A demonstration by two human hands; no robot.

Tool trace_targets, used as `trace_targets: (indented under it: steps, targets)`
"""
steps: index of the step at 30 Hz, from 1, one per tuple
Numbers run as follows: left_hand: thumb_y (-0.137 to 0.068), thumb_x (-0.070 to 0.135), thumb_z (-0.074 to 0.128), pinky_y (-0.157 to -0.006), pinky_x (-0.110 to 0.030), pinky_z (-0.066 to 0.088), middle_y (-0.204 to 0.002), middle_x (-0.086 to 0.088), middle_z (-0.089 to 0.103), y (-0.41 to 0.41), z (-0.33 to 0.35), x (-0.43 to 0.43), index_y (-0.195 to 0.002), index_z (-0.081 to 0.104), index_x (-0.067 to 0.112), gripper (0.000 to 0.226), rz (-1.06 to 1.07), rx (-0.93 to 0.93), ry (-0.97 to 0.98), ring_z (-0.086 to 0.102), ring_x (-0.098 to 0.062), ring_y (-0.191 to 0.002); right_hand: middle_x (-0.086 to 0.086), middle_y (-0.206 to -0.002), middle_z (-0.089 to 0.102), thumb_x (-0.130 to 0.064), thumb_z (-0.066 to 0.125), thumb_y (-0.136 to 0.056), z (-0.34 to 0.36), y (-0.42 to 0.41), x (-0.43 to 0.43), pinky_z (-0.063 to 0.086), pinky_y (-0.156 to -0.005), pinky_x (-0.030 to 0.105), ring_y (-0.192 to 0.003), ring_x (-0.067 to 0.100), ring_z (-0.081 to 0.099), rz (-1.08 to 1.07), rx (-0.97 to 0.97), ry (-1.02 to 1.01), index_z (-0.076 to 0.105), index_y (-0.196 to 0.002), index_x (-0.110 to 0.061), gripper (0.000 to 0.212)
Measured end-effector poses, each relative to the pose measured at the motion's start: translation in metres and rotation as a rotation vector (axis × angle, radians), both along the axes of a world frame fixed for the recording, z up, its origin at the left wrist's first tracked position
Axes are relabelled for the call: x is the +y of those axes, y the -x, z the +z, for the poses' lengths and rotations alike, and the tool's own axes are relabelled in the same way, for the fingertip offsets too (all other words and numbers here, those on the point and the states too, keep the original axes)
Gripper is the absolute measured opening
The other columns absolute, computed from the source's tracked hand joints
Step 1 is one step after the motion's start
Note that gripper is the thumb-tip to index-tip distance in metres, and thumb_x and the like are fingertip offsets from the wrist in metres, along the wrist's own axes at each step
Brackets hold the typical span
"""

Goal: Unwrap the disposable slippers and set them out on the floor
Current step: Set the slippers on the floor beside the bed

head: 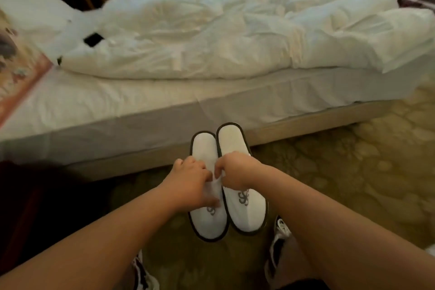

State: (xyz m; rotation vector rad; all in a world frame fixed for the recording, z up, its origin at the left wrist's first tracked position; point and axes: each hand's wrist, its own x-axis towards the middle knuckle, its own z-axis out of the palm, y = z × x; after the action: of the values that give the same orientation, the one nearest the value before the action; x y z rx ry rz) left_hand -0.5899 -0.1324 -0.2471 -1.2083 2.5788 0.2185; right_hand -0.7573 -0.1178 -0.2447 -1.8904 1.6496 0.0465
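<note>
Two white disposable slippers with dark trim and a grey logo lie side by side on the patterned carpet, toes toward me. The left slipper (204, 148) is under my left hand (191, 178), whose fingers are closed on the edge of its upper. The right slipper (244, 212) sits slightly farther from me; my right hand (235, 170) pinches the edge of its upper. Both hands meet in the middle between the two slippers. No wrapper is visible.
A low bed (164, 110) with a rumpled white duvet (211, 37) runs across just beyond the slippers. A black phone (93, 39) lies on the duvet. My black-and-white sneakers (281, 233) stand on the carpet (353, 172) near me.
</note>
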Motion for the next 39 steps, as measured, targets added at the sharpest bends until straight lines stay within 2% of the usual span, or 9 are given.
trace_targets:
  steps: [4, 8, 14, 18, 22, 24, 30, 36, 39]
  targets:
    - [-0.076, 0.062, 0.066, -0.096, -0.042, 0.039, -0.116, 0.01, 0.056, 0.006, -0.074, -0.027, -0.117, 0.065, 0.035, 0.049, 0.138, 0.038, -0.179, 0.046, -0.017, -0.112, 0.002, -0.112, 0.064, -0.012, 0.063, -0.086, -0.061, -0.001, -0.033, 0.054, -0.082, 0.032, -0.095, 0.021, 0.06, 0.009, -0.01, -0.208, 0.069, -0.116, -0.022, 0.032]
    - [-0.077, 0.04, 0.077, -0.071, -0.029, 0.05, -0.106, 0.011, 0.06, 0.016, -0.154, -0.057, -0.105, 0.071, 0.03, 0.03, 0.381, 0.168, -0.413, 0.057, -0.01, -0.088, 0.006, -0.126, 0.06, -0.007, 0.057, -0.089, -0.125, 0.003, -0.069, 0.051, -0.079, 0.032, -0.103, 0.025, 0.059, 0.066, 0.06, -0.349, 0.061, -0.13, -0.022, 0.044]
    - [-0.083, 0.039, 0.073, -0.092, -0.035, 0.048, -0.127, 0.0, 0.052, 0.017, -0.259, -0.102, -0.123, 0.063, 0.021, 0.045, 0.404, 0.202, -0.517, 0.052, -0.02, -0.114, 0.014, -0.135, 0.053, -0.005, 0.058, -0.087, -0.22, 0.018, -0.123, 0.046, -0.077, 0.028, -0.115, 0.031, 0.057, -0.015, -0.042, -0.44, 0.039, -0.145, -0.022, 0.063]
    - [-0.083, 0.033, 0.076, -0.098, -0.033, 0.043, -0.131, -0.007, 0.053, 0.016, -0.309, -0.123, -0.123, 0.064, 0.013, 0.047, 0.456, 0.263, -0.552, 0.052, -0.026, -0.121, 0.007, -0.101, 0.052, -0.003, 0.06, -0.085, -0.275, 0.031, -0.143, 0.038, -0.054, 0.021, -0.088, 0.023, 0.052, -0.025, -0.056, -0.453, 0.049, -0.122, -0.015, 0.041]
    - [-0.083, 0.028, 0.078, -0.084, -0.026, 0.039, -0.115, -0.01, 0.055, 0.019, -0.342, -0.13, -0.111, 0.066, 0.006, 0.038, 0.51, 0.304, -0.591, 0.055, -0.03, -0.111, 0.003, -0.1, 0.046, 0.0, 0.057, -0.086, -0.316, 0.045, -0.158, 0.032, -0.052, 0.021, -0.087, 0.019, 0.045, 0.031, -0.021, -0.473, 0.042, -0.102, -0.016, 0.027]
    - [-0.083, 0.021, 0.078, -0.086, -0.021, 0.034, -0.123, -0.017, 0.055, 0.021, -0.356, -0.13, -0.111, 0.067, 0.002, 0.036, 0.551, 0.316, -0.611, 0.052, -0.033, -0.118, 0.002, -0.101, 0.044, -0.001, 0.055, -0.088, -0.332, 0.05, -0.166, 0.028, -0.049, 0.02, -0.088, 0.018, 0.043, 0.066, 0.005, -0.47, 0.04, -0.101, -0.015, 0.025]
    - [-0.09, 0.018, 0.07, -0.108, -0.023, 0.025, -0.154, -0.017, 0.037, 0.028, -0.396, -0.131, -0.132, 0.057, 0.003, 0.047, 0.538, 0.332, -0.623, 0.033, -0.028, -0.141, 0.007, -0.125, 0.049, -0.003, 0.055, -0.092, -0.379, 0.057, -0.186, 0.03, -0.072, 0.015, -0.116, 0.026, 0.049, 0.199, 0.052, -0.525, 0.051, -0.123, -0.009, 0.032]
    - [-0.094, 0.013, 0.064, -0.101, 0.0, 0.007, -0.152, -0.019, 0.039, 0.027, -0.416, -0.137, -0.134, 0.052, -0.004, 0.045, 0.579, 0.372, -0.621, 0.028, -0.025, -0.145, 0.015, -0.149, 0.04, -0.009, 0.047, -0.101, -0.404, 0.054, -0.19, 0.027, -0.099, 0.022, -0.136, 0.027, 0.038, 0.256, 0.107, -0.592, 0.044, -0.139, -0.001, 0.039]
    - [-0.094, 0.015, 0.065, -0.101, -0.006, 0.01, -0.152, -0.018, 0.039, 0.023, -0.42, -0.135, -0.135, 0.052, -0.003, 0.047, 0.583, 0.365, -0.616, 0.029, -0.024, -0.144, 0.017, -0.142, 0.045, -0.005, 0.049, -0.099, -0.414, 0.05, -0.188, 0.029, -0.098, 0.022, -0.129, 0.028, 0.044, 0.268, 0.077, -0.613, 0.047, -0.135, 0.004, 0.037]
